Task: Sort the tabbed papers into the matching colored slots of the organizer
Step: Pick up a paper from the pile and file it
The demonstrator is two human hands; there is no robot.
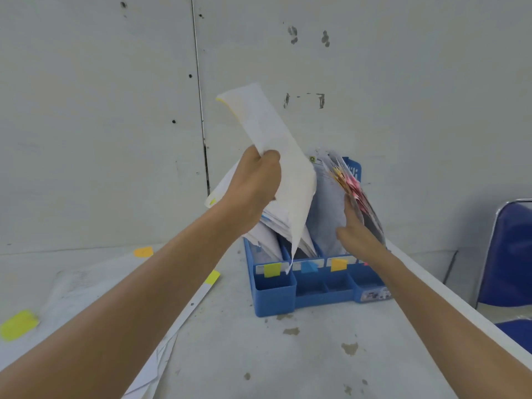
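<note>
Two hands (pixel 253 185) (pixel 358 234), one organizer (pixel 273 300), one chair (pixel 512 254)

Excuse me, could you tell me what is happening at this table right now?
A person is filing papers into a blue organizer. The left hand grips a sheet with a yellow-edged corner above the slots, while the right hand presses the stack with pink tabs back with straight fingers. More tabbed papers lie on the table to the left, not yet filed.
</note>
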